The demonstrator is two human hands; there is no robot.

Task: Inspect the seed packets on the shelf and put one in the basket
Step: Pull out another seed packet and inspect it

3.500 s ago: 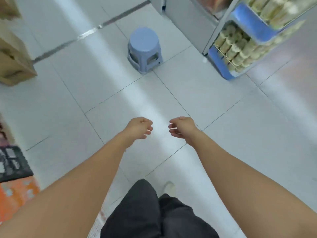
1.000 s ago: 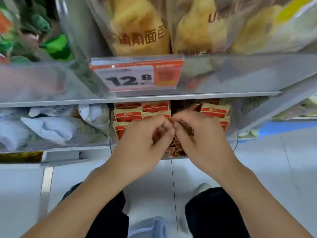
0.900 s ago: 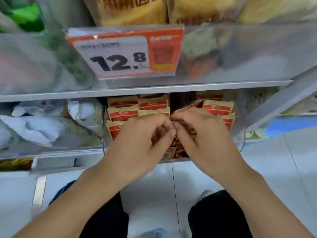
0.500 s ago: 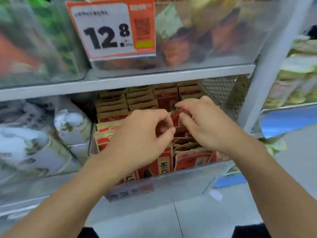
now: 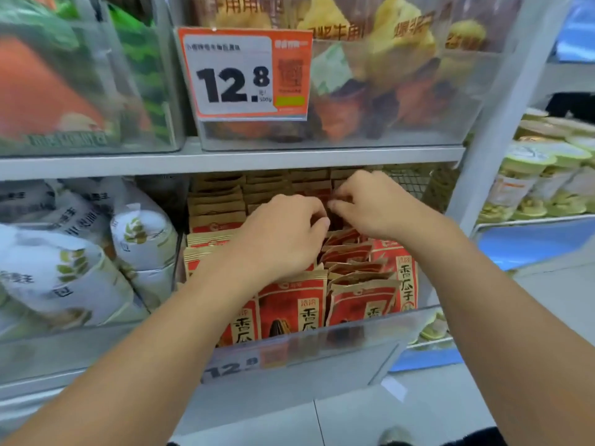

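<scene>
Red and tan seed packets (image 5: 291, 312) stand in rows in a clear bin (image 5: 338, 344) on the lower shelf. Both my hands reach over the front rows into the middle of the stack. My left hand (image 5: 283, 236) has its fingers curled down among the packet tops. My right hand (image 5: 370, 204) pinches the top edge of a dark red packet (image 5: 335, 217) between thumb and fingers. The two hands' fingertips almost meet. No basket is in view.
White bagged goods (image 5: 64, 272) fill the shelf's left side. The upper shelf (image 5: 225, 160) holds clear bins of snacks and an orange price tag (image 5: 244, 74). A grey upright post (image 5: 502, 107) stands right, with tubs (image 5: 541, 175) beyond. Tiled floor lies below.
Earlier I stood over open floor with empty hands. Over the last second the view has risen and closed in on the shelf while both hands stayed working among the packets, the right reaching slightly deeper.
</scene>
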